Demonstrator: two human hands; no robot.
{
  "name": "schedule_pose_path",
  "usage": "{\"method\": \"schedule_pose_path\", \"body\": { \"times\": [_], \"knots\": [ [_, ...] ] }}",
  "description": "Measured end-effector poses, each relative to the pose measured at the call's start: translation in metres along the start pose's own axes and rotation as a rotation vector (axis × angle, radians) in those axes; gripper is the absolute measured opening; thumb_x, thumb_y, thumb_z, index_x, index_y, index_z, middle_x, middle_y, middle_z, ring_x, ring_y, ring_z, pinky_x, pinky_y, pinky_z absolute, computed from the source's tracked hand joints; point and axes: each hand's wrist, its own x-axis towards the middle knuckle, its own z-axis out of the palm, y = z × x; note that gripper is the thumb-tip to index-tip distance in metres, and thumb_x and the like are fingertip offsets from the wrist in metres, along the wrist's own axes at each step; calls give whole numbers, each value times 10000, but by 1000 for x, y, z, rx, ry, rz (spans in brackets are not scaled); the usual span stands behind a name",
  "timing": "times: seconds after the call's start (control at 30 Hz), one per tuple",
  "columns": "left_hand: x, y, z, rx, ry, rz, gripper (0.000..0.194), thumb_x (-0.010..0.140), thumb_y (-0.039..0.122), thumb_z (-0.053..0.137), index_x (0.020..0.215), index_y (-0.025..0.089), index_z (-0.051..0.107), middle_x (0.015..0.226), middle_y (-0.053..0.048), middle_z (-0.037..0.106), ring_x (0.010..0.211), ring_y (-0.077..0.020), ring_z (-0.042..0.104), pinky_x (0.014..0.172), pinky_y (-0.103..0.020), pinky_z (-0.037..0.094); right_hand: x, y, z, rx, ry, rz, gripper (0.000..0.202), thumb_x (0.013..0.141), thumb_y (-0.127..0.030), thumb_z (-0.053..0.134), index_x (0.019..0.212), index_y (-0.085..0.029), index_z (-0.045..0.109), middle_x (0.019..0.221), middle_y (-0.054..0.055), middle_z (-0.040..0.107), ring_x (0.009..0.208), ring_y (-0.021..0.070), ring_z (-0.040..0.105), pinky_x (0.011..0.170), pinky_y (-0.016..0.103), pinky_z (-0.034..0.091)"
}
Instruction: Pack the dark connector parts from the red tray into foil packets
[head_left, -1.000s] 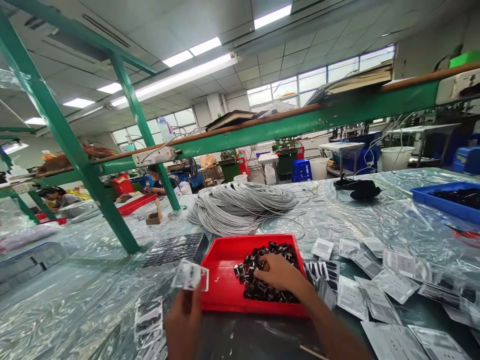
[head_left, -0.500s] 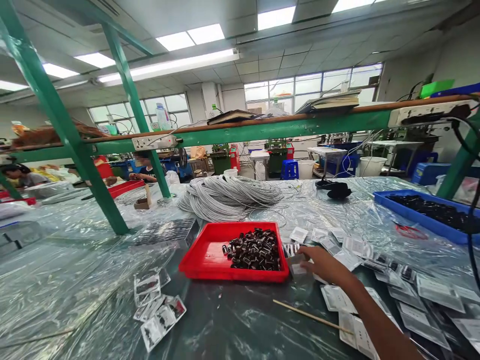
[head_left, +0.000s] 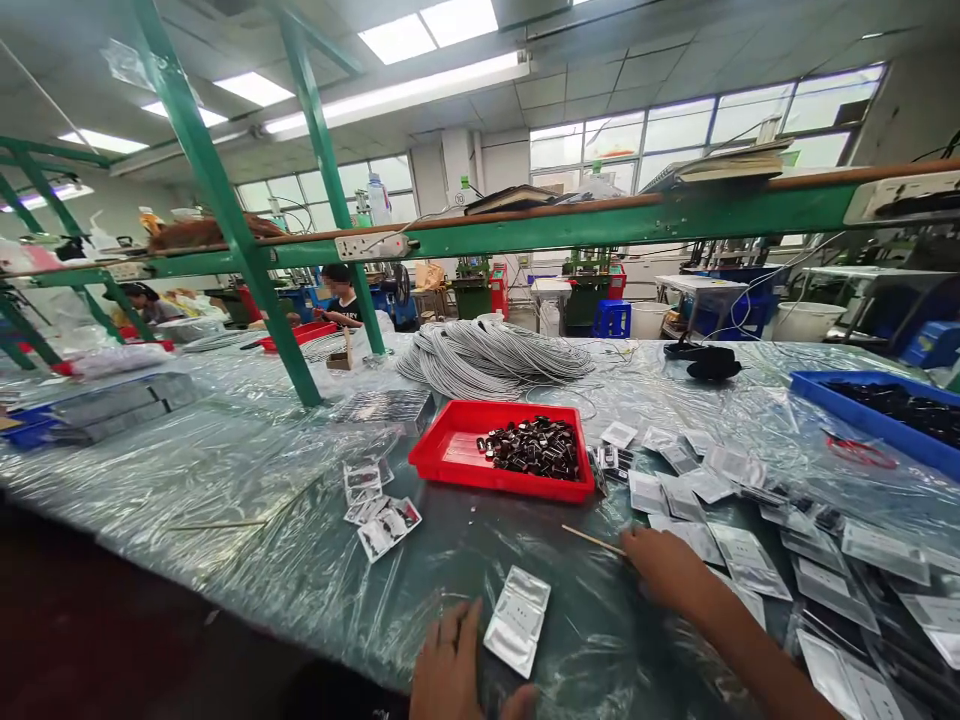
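Brings right hand (head_left: 664, 572) from beside red tray (head_left: 456, 447) to stick (head_left: 589, 538), grip unclear; spreads left hand (head_left: 451, 665) beside foil packet (head_left: 517, 622); apparently fetching stick, needing a pinch.

Clock from view centre: circled "10" on a small tag (head_left: 460, 198) at 12, above the shelf rail (head_left: 525, 232). Letters "TARY" visible on a co-worker's dark shirt (head_left: 346, 313), between 9 and 10. Packet (head_left: 517, 622) at 6 and the packets (head_left: 746, 560) around 4 carry print, too small to read.
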Motion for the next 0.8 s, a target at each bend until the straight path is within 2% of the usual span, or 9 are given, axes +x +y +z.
{"method": "schedule_pose_path", "body": {
  "times": [0.1,0.17,0.23,0.3,0.33,0.4,0.53,0.67,0.8],
  "knots": [
    [13,20,5,98,-132,-54,575,714,429,694,1211,143,647,1230,-211,622,1175,-432,534,968,-549,437,-13,11,3,108,34,-64,306,816,-8,411,925,-158,654,978,153,678,884,268,655,762,354,451],
    [27,33,7,42,-234,-49,536,758,332,619,1270,173,611,1281,-185,596,1217,-403,509,1001,-527,413,-17,2,-1,388,118,-176,230,891,-139,401,870,-198,622,906,89,652,810,221,612,727,326,433],
    [39,40,7,-71,-337,-26,605,738,305,625,1330,200,561,1323,-153,575,1241,-373,492,1043,-507,380,-15,-20,-4,851,204,-274,173,889,-280,440,807,-219,580,767,30,583,712,192,541,665,304,414],
    [47,43,6,-161,-389,-37,668,707,302,652,1356,198,528,1341,-138,568,1264,-364,469,1082,-515,331,-7,-51,-1,1369,240,-292,206,825,-368,487,675,-226,492,628,-15,456,585,159,439,568,282,375],
    [49,43,7,-186,-383,-64,696,695,300,661,1365,185,512,1342,-141,567,1271,-365,461,1092,-523,312,-1,-68,2,1613,239,-270,275,807,-404,476,604,-231,406,570,-35,373,523,141,368,525,277,348],
    [48,42,9,-221,-336,-121,740,675,293,671,1377,156,480,1315,-153,581,1248,-359,478,1078,-516,327,14,-100,11,1905,169,-249,396,793,-456,477,518,-239,292,484,-67,229,439,111,219,449,269,268],
    [42,37,19,-286,-227,-165,815,639,281,685,1397,136,423,1205,-141,625,1113,-321,563,984,-455,424,43,-137,28,2049,127,-198,528,793,-495,515,427,-239,234,405,-84,142,396,89,97,404,272,162],
    [41,32,27,-318,-189,-122,824,630,312,706,1381,120,427,1201,-156,617,1099,-330,566,963,-464,440,53,-146,40,2008,125,-199,520,768,-487,526,417,-244,229,389,-78,165,384,90,129,404,273,159],
    [41,33,25,-330,-174,-109,810,621,272,703,1369,129,427,1207,-150,613,1098,-326,564,973,-468,432,53,-148,48,1922,132,-205,506,783,-472,493,412,-250,231,396,-66,187,401,104,177,428,284,193]
  ]
}}
